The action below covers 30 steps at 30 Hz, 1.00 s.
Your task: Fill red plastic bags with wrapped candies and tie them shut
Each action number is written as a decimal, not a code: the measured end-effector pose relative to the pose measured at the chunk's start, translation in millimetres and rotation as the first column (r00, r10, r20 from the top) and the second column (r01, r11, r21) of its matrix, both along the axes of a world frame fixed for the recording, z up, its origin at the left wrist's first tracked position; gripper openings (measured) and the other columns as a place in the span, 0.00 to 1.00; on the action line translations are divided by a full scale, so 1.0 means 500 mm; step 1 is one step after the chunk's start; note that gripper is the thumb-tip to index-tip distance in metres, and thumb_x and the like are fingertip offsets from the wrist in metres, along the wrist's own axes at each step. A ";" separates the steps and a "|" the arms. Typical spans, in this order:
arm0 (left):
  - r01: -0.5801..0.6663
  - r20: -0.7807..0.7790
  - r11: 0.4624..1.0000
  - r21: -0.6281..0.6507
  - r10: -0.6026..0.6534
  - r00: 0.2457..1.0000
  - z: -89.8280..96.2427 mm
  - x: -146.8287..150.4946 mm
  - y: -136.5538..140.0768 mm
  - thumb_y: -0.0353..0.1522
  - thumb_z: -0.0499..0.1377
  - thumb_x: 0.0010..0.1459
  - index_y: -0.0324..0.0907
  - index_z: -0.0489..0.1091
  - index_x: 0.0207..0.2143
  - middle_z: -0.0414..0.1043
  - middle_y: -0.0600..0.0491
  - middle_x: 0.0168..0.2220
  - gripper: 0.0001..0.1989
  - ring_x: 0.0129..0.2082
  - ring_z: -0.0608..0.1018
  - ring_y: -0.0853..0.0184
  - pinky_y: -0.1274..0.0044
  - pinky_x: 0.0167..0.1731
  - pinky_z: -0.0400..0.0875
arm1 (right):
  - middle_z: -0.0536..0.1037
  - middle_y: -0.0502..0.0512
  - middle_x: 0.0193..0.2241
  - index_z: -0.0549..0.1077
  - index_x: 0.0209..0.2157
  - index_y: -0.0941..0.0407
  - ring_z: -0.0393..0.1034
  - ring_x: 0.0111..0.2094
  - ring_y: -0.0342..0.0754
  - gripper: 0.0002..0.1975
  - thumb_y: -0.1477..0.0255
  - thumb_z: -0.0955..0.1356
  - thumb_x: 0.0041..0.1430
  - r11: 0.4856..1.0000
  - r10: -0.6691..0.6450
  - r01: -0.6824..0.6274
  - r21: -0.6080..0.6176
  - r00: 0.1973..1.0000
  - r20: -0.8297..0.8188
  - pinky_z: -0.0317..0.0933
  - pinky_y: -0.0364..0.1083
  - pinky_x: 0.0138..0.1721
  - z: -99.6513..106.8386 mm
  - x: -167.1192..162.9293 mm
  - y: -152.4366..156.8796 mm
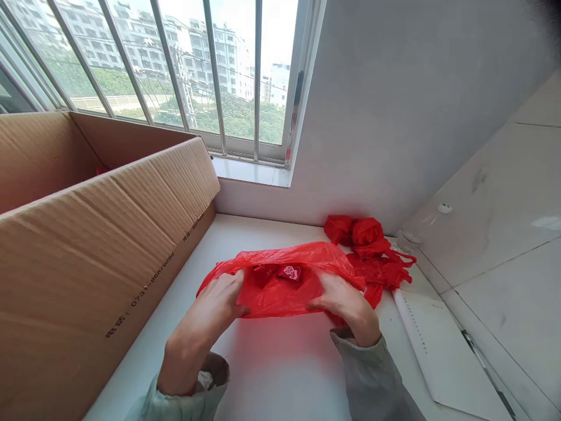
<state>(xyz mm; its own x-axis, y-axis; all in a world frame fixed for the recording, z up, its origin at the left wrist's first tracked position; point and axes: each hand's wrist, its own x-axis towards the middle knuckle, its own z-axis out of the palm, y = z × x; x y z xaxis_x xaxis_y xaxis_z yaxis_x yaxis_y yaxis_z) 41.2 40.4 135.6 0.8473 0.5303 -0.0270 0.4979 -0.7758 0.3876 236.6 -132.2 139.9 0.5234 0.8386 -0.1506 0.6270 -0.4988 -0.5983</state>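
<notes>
A red plastic bag lies on the white tabletop in front of me, its mouth spread wide toward me. My left hand grips the left side of the opening, with the fingers partly inside and the thumb at the near rim. On the other side, my right hand holds the rim the same way, its fingertips partly hidden in the plastic. Inside the bag sits a small dark red packet with pale pink printing. More dark red contents show to its left, too shadowed to make out.
A large open cardboard box stands on the left. Crumpled, knotted red plastic bags lie behind on the right, near a clear glass-like object. A white notebook and a pen lie along the tiled right wall. A barred window is behind.
</notes>
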 end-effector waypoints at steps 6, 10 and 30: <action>-0.019 -0.004 0.997 0.079 0.020 1.000 0.035 0.036 -0.021 0.31 0.47 0.64 0.38 0.54 0.62 0.73 0.44 0.42 0.23 0.40 0.76 0.54 0.69 0.38 0.68 | 0.77 0.60 0.49 0.70 0.57 0.52 0.72 0.47 0.56 0.27 0.76 0.68 0.54 0.999 0.052 -0.048 -0.026 0.981 0.186 0.66 0.48 0.41 -0.008 0.004 0.005; -0.106 -0.045 0.987 0.121 0.112 0.993 0.050 0.051 -0.018 0.31 0.48 0.64 0.35 0.55 0.63 0.72 0.39 0.43 0.25 0.39 0.78 0.50 0.69 0.33 0.69 | 0.78 0.58 0.45 0.76 0.47 0.52 0.74 0.45 0.56 0.19 0.75 0.71 0.51 0.996 0.051 -0.035 -0.084 0.981 0.187 0.67 0.48 0.39 -0.015 0.007 0.009; 0.023 0.250 0.963 0.268 -0.093 0.964 0.050 0.035 0.006 0.25 0.53 0.65 0.45 0.76 0.42 0.55 0.43 0.64 0.13 0.67 0.52 0.44 0.55 0.60 0.62 | 0.76 0.59 0.50 0.71 0.52 0.54 0.72 0.48 0.51 0.17 0.81 0.62 0.65 0.936 0.322 -0.351 0.017 0.877 0.355 0.62 0.47 0.48 -0.069 -0.043 0.186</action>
<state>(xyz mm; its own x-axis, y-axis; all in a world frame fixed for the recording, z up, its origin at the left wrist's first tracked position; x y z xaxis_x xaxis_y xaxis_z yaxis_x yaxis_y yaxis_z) 58.6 43.3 160.5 0.8361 0.4389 0.3290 0.3587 -0.8913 0.2774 215.0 -39.0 105.4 0.2146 0.9749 0.0592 0.9209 -0.1818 -0.3447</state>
